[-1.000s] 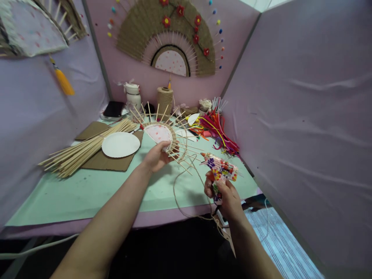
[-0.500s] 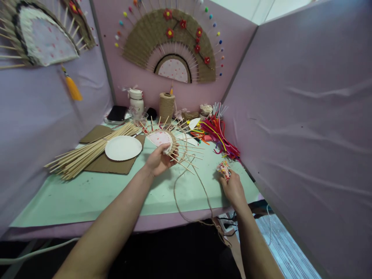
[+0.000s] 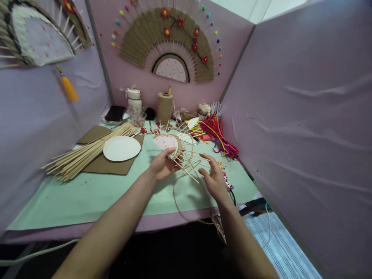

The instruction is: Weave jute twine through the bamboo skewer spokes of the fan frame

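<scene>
Beige wooden-stick fan point(image 3: 171, 142) with pink-spotted white centre is pinched in the left hand point(image 3: 163, 166) over the mint-green tabletop point(image 3: 72, 203). The right hand point(image 3: 215, 181) has released the flower-patterned glue gun point(image 3: 228, 181) (now partly hidden behind it); its fingers stand apart near the fan's sticks, seemingly free to work.

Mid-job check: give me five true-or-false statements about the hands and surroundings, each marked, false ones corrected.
1. The left hand holds the half-round fan piece. True.
2. The right hand is closed around the glue gun. False: it is open; the glue gun lies on the table, partly hidden behind it.
3. In the view, the white oval overlaps the brown cardboard. True.
4. In the view, the twine spool stands left of the white bottle. False: it stands right of it.
5. The large fan bears red flowers. True.
</scene>
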A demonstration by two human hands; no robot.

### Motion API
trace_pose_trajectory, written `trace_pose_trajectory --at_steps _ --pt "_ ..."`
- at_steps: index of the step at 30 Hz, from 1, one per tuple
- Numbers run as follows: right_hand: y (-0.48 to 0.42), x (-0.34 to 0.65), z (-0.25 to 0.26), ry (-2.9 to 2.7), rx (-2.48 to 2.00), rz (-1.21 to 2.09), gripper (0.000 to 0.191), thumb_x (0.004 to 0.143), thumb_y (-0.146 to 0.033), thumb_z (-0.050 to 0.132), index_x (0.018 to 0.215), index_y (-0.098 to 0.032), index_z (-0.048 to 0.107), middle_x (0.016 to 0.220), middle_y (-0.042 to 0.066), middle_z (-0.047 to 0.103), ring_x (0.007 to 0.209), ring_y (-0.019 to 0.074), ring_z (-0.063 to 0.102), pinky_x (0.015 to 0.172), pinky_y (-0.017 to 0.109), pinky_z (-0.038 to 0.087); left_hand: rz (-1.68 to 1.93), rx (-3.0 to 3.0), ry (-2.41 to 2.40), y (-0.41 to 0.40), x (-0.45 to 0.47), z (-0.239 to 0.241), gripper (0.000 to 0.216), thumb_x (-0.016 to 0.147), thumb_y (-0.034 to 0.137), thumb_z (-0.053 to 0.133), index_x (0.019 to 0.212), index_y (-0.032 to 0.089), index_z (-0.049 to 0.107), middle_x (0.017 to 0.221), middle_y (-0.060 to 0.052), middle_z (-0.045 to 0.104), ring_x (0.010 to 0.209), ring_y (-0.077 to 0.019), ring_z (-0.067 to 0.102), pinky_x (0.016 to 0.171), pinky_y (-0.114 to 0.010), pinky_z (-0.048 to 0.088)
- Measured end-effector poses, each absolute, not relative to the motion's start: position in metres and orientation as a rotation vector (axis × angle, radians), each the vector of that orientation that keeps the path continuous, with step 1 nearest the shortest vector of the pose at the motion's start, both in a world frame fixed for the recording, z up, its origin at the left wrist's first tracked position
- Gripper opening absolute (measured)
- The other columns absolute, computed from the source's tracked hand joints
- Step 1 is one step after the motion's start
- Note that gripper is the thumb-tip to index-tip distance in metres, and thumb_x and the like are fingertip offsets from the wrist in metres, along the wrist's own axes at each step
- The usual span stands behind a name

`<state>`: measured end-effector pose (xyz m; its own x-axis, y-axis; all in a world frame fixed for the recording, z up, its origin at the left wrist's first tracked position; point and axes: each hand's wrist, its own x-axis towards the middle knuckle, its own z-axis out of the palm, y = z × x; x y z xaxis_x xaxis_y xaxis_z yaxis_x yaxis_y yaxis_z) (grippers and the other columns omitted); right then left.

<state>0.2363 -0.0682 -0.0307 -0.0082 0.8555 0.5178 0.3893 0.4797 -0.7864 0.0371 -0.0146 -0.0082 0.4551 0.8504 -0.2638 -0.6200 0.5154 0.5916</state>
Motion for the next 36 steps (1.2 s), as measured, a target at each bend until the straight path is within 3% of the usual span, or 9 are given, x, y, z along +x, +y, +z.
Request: trace_pose_trajectory --at_steps 5,10,16,30,36 --pt "-0.063 0.219 -0.034 -1.384 -1.06 0.791 0.022 0.079 -0.037 0.067 0.094 -0.022 0.07 0.095 0.006 0.072 0.092 0.0221 0.066 0.088 0.039 0.049 0.923 0.45 0.587 -0.017 0.041 -0.009 0.022 0.087 0.02 0.047 0.088 0.01 0.067 0.067 -0.004 0.063 0.058 -0.012 0.06 0.056 -0.024 0.049" --pt "-0.064 0.216 -0.042 -1.256 -1.089 0.829 0.018 0.074 -0.038 0.073 0.073 -0.021 0.069 0.068 0.0 0.066 0.069 0.017 0.062 0.071 0.031 0.049 0.908 0.465 0.577 -0.018 0.041 -0.011 0.022 0.087 0.02 0.047 0.088 0.011 0.067 0.066 -0.004 0.063 0.057 -0.0119 0.059 0.055 -0.024 0.049" --pt "-0.068 0.203 -0.038 -1.221 -1.088 0.84 0.022 0.073 -0.039 0.073 0.069 -0.019 0.066 0.067 0.0 0.062 0.064 0.0151 0.057 0.065 0.028 0.047 0.895 0.46 0.556 -0.016 0.042 -0.015 0.023 0.086 0.02 0.048 0.091 0.01 0.068 0.068 -0.005 0.064 0.057 -0.0122 0.059 0.056 -0.024 0.049" --pt "-0.065 0.2 -0.045 -1.2 -1.077 0.721 0.022 0.077 -0.037 0.069 0.067 -0.019 0.063 0.066 -0.002 0.058 0.065 0.0142 0.054 0.066 0.028 0.045 0.887 0.393 0.539 -0.015 0.043 -0.018 0.021 0.085 0.016 0.047 0.085 0.007 0.066 0.062 -0.007 0.062 0.054 -0.0118 0.057 0.056 -0.022 0.051" --pt "-0.067 0.196 -0.039 -1.176 -1.083 0.757 0.021 0.076 -0.038 0.07 0.076 -0.018 0.066 0.076 0.002 0.066 0.073 0.0171 0.061 0.074 0.032 0.05 0.835 0.359 0.5 -0.015 0.043 -0.017 0.023 0.086 0.019 0.046 0.088 0.008 0.066 0.06 -0.004 0.06 0.052 -0.0111 0.056 0.054 -0.022 0.05"
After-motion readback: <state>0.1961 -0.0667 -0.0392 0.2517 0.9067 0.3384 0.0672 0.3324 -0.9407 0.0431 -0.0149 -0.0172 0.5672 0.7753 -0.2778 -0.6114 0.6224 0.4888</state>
